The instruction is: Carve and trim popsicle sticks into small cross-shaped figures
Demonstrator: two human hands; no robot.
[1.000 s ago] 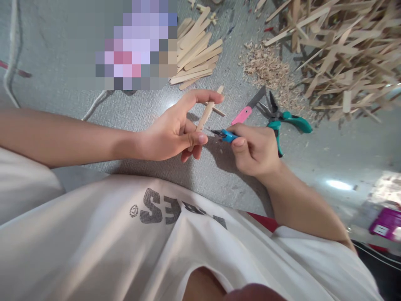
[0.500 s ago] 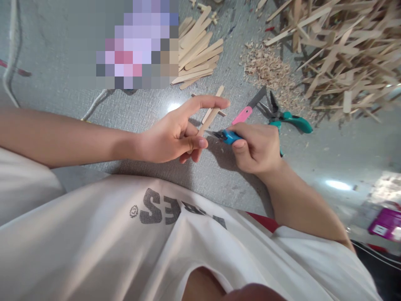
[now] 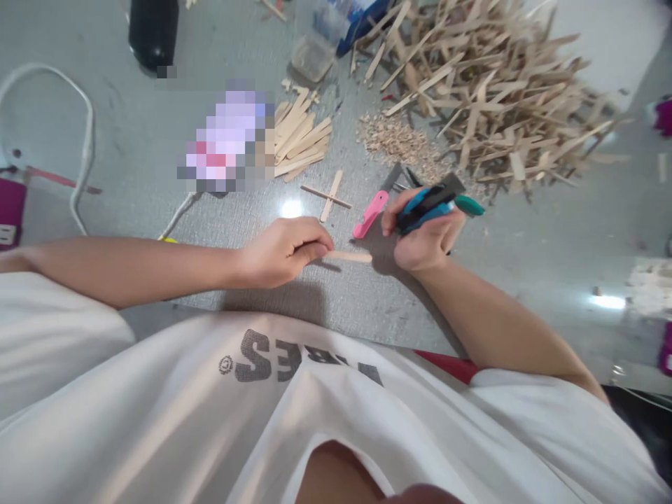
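My left hand (image 3: 286, 252) pinches one end of a wooden craft stick (image 3: 353, 257), which points right, low over the grey tabletop. My right hand (image 3: 428, 238) is wrapped round a blue-and-black utility knife (image 3: 428, 208); its blade is not clear to see. Just left of that hand lies a pink-handled knife (image 3: 372, 213) with a dark blade. Pliers with green grips (image 3: 469, 205) are partly hidden behind my right hand. Two crossed craft sticks (image 3: 332, 197) lie on the table beyond my left hand.
A fan of craft sticks (image 3: 302, 140) lies further back, beside a blurred-out phone-like object (image 3: 225, 140) with a cable. Wood shavings (image 3: 402, 140) and a large heap of sticks (image 3: 488, 98) spread at the back right. A clear plastic container (image 3: 312, 59) stands behind.
The stick has swung from slanting upward to nearly level. My right hand has drawn the knife away from the stick and turned it. The view has shifted, showing more of the table's far side.
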